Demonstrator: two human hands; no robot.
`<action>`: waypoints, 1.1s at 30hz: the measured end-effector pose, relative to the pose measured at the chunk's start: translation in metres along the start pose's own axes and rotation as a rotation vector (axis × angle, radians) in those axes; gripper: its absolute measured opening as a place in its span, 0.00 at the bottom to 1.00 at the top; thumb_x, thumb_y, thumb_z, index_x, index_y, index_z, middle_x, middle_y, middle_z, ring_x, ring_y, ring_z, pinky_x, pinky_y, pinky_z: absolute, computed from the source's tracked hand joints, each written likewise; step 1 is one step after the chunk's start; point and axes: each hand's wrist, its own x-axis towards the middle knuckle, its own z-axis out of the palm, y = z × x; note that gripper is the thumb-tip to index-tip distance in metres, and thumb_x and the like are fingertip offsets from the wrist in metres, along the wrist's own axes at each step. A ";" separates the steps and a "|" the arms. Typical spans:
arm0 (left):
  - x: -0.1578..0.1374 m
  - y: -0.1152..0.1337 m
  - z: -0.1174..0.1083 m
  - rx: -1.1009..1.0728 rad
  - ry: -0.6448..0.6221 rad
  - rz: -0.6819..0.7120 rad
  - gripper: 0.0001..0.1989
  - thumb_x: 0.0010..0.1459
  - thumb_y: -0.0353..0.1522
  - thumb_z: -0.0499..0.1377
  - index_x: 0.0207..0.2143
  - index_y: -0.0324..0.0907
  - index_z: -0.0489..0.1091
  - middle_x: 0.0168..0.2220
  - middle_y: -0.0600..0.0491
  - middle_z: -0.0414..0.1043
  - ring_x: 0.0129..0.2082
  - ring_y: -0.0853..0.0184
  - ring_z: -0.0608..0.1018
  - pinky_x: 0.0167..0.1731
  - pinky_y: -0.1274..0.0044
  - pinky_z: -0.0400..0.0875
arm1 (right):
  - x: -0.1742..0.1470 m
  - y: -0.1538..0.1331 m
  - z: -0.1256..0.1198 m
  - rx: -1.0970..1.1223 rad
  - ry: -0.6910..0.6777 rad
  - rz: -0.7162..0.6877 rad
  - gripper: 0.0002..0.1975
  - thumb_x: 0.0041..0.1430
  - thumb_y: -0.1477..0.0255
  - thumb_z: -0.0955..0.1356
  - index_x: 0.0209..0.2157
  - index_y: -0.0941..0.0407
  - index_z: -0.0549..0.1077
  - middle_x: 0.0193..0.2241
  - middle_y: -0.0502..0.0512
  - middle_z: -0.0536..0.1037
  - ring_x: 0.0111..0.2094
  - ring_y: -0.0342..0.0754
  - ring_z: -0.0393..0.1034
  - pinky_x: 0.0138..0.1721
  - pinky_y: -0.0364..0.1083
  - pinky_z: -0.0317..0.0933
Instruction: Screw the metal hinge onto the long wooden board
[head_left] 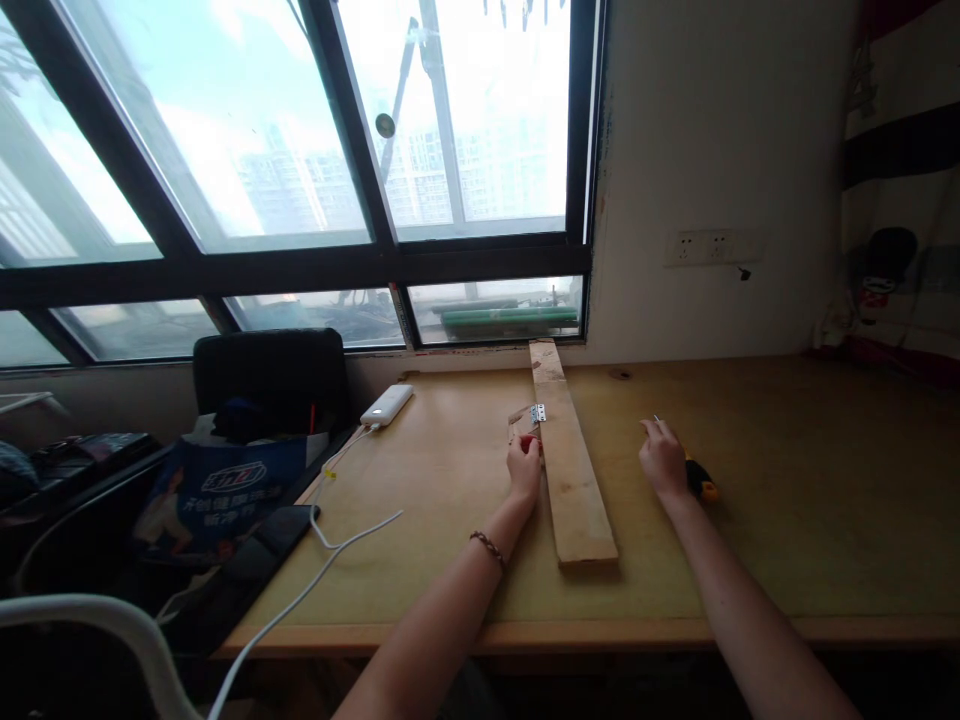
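A long pale wooden board [577, 480] lies lengthwise on the table. By its left edge sits a small wood piece [517, 425], with a silvery metal hinge [538, 412] across the two. My left hand [523, 468] is closed beside the board, fingertips pinching a small red thing [528, 441] whose kind I cannot make out. To the right of the board, my right hand [663, 462] is closed around a screwdriver [702, 480]. Its black and yellow handle shows on the right of the hand, and a thin metal tip pokes out past the fingers. The palm hides the middle.
A white power bank [387, 404] with a white cable [330, 568] lies at the table's left edge. Left of the table stand a black chair [268, 372] and a blue bag [217, 500]. Behind are a window and a wall socket [701, 247].
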 end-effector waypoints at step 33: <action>0.022 -0.002 -0.012 -1.028 -0.119 -0.630 0.09 0.51 0.22 0.51 0.34 0.34 0.67 0.40 0.41 0.71 0.41 0.64 0.76 0.40 0.75 0.73 | -0.015 -0.042 0.023 0.572 -0.064 -0.096 0.13 0.57 0.70 0.59 0.37 0.57 0.73 0.36 0.58 0.76 0.37 0.50 0.70 0.39 0.49 0.64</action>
